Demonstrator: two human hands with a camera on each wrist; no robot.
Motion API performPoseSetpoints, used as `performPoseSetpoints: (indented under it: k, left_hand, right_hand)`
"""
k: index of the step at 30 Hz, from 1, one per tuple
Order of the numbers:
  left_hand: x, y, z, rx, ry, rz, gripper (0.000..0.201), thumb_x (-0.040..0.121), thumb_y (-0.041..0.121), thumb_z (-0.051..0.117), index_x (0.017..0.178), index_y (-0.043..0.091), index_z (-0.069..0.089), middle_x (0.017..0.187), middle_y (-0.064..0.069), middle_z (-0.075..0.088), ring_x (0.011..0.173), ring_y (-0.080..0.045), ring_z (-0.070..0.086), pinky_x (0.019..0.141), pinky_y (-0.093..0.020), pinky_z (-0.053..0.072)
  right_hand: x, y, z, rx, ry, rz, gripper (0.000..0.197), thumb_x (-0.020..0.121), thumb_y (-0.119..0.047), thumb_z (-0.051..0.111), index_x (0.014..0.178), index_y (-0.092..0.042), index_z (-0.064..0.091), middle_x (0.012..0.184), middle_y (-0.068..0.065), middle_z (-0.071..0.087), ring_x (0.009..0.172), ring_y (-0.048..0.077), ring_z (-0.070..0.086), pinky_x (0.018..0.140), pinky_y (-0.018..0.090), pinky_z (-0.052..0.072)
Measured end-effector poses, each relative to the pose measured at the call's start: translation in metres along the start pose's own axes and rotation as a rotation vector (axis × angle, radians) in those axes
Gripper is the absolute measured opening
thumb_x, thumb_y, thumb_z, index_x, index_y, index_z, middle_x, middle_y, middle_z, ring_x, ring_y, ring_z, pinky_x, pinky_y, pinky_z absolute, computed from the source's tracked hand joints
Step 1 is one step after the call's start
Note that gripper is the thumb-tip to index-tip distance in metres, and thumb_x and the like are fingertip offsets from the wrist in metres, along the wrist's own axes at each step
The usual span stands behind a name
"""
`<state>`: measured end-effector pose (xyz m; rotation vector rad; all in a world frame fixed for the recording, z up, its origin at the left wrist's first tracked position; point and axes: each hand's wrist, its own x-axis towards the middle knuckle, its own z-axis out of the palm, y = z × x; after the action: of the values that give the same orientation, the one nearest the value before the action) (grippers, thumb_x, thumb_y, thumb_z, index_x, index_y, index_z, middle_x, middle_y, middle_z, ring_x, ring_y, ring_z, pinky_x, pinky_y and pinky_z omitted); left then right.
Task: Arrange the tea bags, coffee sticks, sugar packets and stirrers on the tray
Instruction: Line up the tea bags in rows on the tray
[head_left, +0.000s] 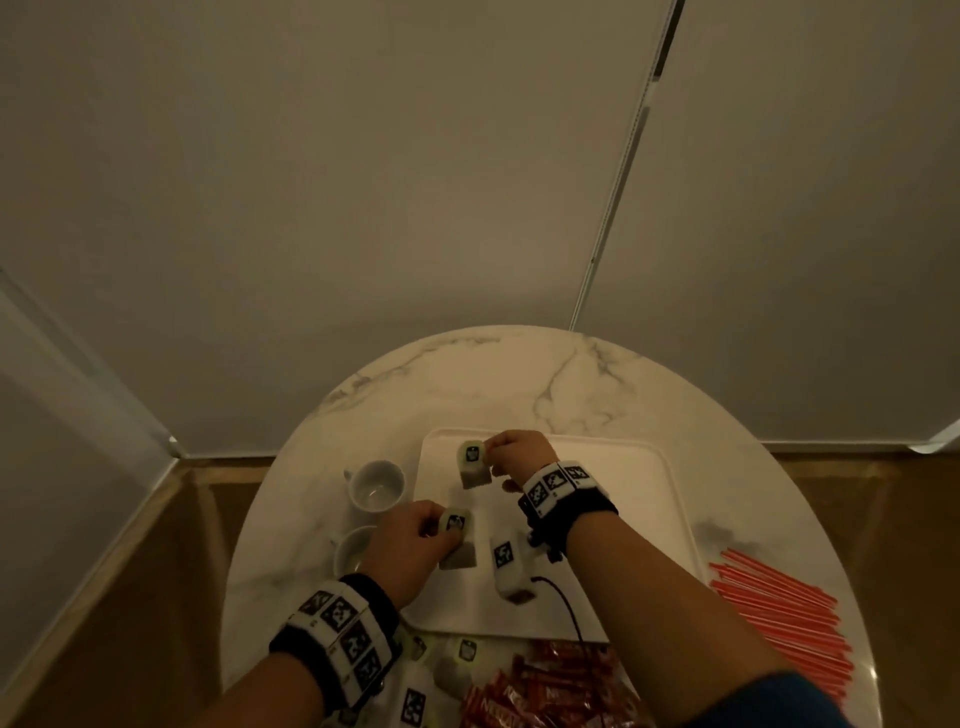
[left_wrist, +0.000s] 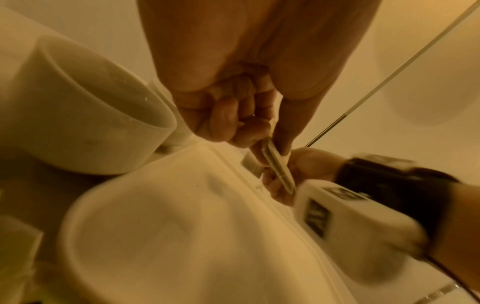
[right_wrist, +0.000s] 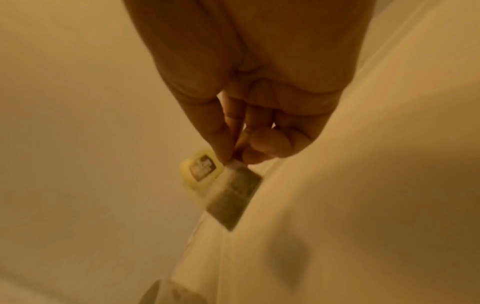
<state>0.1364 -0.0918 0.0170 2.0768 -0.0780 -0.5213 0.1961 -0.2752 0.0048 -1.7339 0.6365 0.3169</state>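
White paper tags and little brown bags are hanging from both hands, one tea bag each. The right hand (head_left: 517, 453) is pinching a tea bag (head_left: 474, 467) by its top, between the thumb and a finger, and is holding it over the far left part of the tray (head_left: 644, 519). The left hand (head_left: 410, 545) is pinching another tea bag (head_left: 457, 540) the same way, over the left edge of the tray. Both bags are hanging a little above the tray, I think, and are not lying down yet. To do this step well, I would lower each bag slowly until it is lying flat, put the two side by side with a gap between them, and only then let the fingers go, so the tags are not flipping over. Two cups (head_left: 376, 484) are standing on the tabletop just beside the tray's left edge, so the left hand needs to be careful not to bump them. More tea bags (head_left: 460, 660) and red coffee sticks (head_left: 550, 686) are lying at the near edge of the tabletop, and red stirrers (head_left: 779, 608) are lying along its right edge. The head view is showing all of this at once. The left wrist view is showing that bag from its thin edge, squeezed by the fingers (left_wrist: 249, 133), with a cup right beside it. The right wrist view is blurry, but it is showing the yellow rim round the tag, which the head view is not showing well.
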Motion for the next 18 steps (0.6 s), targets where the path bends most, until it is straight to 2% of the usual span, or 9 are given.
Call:
performPoseSetpoints:
  k: [3, 6, 10, 14, 18]
  left_hand:
    - [0.000, 0.000, 0.001, -0.119, -0.012, -0.001, 0.011, 0.085, 0.013, 0.069, 0.088, 0.020, 0.061, 0.086, -0.003, 0.071, 0.072, -0.009, 0.066, 0.056, -0.014, 0.050]
    - [0.001, -0.001, -0.001, -0.149, -0.013, -0.006, 0.015, 0.084, 0.011, 0.070, 0.093, 0.018, 0.060, 0.081, -0.005, 0.073, 0.066, -0.009, 0.069, 0.055, -0.013, 0.051]
    - [0.002, -0.008, -0.006, -0.174, -0.058, -0.005, 0.021, 0.081, 0.010, 0.072, 0.096, 0.016, 0.059, 0.079, -0.004, 0.074, 0.070, -0.016, 0.070, 0.065, -0.027, 0.058]
    - [0.005, -0.010, -0.013, -0.129, -0.080, 0.013, 0.022, 0.081, 0.013, 0.073, 0.096, 0.020, 0.059, 0.079, -0.003, 0.073, 0.068, -0.018, 0.069, 0.067, -0.031, 0.059]
    - [0.007, -0.010, -0.015, -0.130, -0.085, 0.002, 0.022, 0.080, 0.014, 0.073, 0.096, 0.021, 0.059, 0.080, -0.001, 0.073, 0.073, -0.023, 0.069, 0.073, -0.040, 0.059]
  right_hand:
    - [0.025, -0.002, 0.011, 0.026, 0.050, 0.036, 0.020, 0.082, 0.004, 0.059, 0.082, -0.016, 0.063, 0.087, 0.014, 0.066, 0.076, 0.026, 0.062, 0.053, 0.028, 0.051]
    - [0.050, -0.003, 0.023, 0.013, 0.120, 0.050, 0.020, 0.080, 0.004, 0.059, 0.079, -0.016, 0.060, 0.091, 0.016, 0.068, 0.076, 0.030, 0.066, 0.062, 0.038, 0.059]
    - [0.095, 0.009, 0.040, -0.106, 0.180, 0.039, 0.021, 0.077, -0.001, 0.061, 0.070, -0.020, 0.060, 0.092, 0.014, 0.071, 0.083, 0.033, 0.069, 0.073, 0.047, 0.060]
    - [0.097, 0.000, 0.050, -0.222, 0.197, -0.007, 0.020, 0.081, -0.006, 0.058, 0.067, -0.021, 0.060, 0.094, 0.010, 0.071, 0.087, 0.030, 0.068, 0.078, 0.041, 0.059]
    - [0.094, -0.003, 0.051, -0.327, 0.211, -0.033, 0.012, 0.085, -0.008, 0.057, 0.086, -0.014, 0.067, 0.101, 0.009, 0.069, 0.095, 0.027, 0.064, 0.080, 0.031, 0.053]
